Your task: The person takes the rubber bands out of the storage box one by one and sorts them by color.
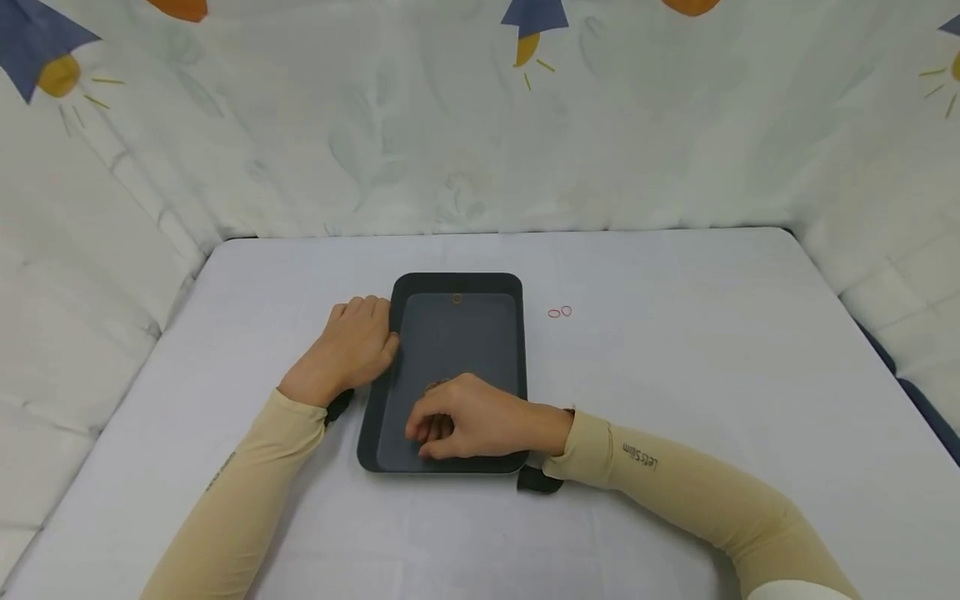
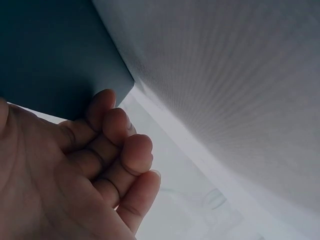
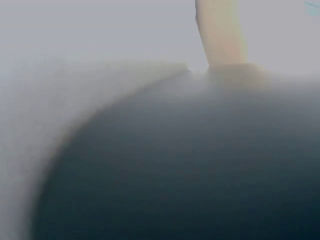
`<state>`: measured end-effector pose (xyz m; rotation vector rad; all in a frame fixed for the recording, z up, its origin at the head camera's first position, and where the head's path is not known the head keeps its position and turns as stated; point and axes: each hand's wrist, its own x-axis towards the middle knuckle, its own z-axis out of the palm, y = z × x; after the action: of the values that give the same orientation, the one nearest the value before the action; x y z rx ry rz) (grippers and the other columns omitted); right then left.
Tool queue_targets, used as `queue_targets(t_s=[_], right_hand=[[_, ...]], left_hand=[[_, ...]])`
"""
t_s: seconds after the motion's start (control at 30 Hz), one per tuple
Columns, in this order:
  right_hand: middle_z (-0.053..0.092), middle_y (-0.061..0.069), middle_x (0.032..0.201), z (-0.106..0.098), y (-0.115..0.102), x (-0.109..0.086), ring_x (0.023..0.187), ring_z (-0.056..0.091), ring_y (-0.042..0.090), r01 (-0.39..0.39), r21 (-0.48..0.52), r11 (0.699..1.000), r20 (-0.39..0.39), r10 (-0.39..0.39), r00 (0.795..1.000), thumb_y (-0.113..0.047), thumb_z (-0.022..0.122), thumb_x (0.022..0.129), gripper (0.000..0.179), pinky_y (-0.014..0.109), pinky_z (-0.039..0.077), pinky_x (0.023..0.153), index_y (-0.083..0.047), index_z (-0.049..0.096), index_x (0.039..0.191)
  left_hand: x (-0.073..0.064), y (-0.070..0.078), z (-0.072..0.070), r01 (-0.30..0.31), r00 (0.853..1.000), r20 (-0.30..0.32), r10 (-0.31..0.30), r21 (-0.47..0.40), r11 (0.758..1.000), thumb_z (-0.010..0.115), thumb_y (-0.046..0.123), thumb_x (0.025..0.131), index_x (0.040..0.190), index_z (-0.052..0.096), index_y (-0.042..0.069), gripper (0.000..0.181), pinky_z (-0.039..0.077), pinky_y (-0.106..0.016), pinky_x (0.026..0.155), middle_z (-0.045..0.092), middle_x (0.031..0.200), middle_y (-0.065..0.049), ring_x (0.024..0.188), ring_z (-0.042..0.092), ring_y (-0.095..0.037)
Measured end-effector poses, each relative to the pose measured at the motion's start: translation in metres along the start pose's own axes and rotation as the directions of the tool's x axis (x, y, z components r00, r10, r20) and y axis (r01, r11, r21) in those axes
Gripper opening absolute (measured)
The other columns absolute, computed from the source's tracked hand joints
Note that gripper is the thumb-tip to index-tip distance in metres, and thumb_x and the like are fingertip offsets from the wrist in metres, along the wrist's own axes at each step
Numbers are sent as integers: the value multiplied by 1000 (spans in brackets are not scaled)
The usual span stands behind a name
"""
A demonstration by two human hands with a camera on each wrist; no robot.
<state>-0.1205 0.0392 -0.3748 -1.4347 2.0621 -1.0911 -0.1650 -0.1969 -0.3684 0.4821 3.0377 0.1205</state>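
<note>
A dark grey rectangular tray [image 1: 465,342] lies on the table, its short side toward me. My left hand [image 1: 352,342] grips its left rim, the thumb over the edge; in the left wrist view the curled fingers [image 2: 135,152] lie along the tray's outer wall [image 2: 55,55]. Over the tray's near half hovers my right hand [image 1: 480,417], palm down with fingers loosely bent. A gap shows between thumb and index finger, with nothing visible in it; the other fingertips are partly hidden. A small yellow ring [image 1: 457,298] lies at the tray's far end.
Two small red rings [image 1: 560,312] lie side by side on the white tabletop [image 1: 675,350], right of the tray. Pale patterned curtains [image 1: 465,125] hang behind the table's far edge and along both sides.
</note>
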Motion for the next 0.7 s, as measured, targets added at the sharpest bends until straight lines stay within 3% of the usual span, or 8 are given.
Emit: queue_targets(t_s=[0.33,0.43,0.57,0.7], right_hand=[[73,-3,123,0,5,0,90,63,1,28,-131,991,147,-9,989,-18,78,92,33,8,48,78,-16,74,125],[72,-3,129,-1,6,0,99,66,2,36,-141,989,180,-11,984,-16,77,93,35,8,48,82,-16,73,128],[73,-6,129,0,6,0,114,65,1,38,-189,981,206,2,978,-17,76,94,34,8,46,91,-19,74,127],[76,-8,120,1,7,0,105,66,-2,55,-195,979,220,-11,975,-15,75,94,27,7,46,89,-19,76,121]], left_hand=[[0,1,0,-4,1000,3,4,-8,1000,41,19,102,109,50,-5,27,38,-59,98,55,101,-19,106,53,-42],[1,1,0,-7,1000,0,7,-8,1000,42,19,102,109,50,-4,26,38,-60,98,55,100,-19,105,52,-42],[1,1,0,-9,1000,-5,9,-10,1000,41,19,102,107,50,-4,25,38,-59,97,54,99,-18,103,52,-42],[0,1,0,-7,1000,-13,7,-11,1000,41,19,101,107,50,-5,26,38,-58,96,54,98,-18,102,52,-41]])
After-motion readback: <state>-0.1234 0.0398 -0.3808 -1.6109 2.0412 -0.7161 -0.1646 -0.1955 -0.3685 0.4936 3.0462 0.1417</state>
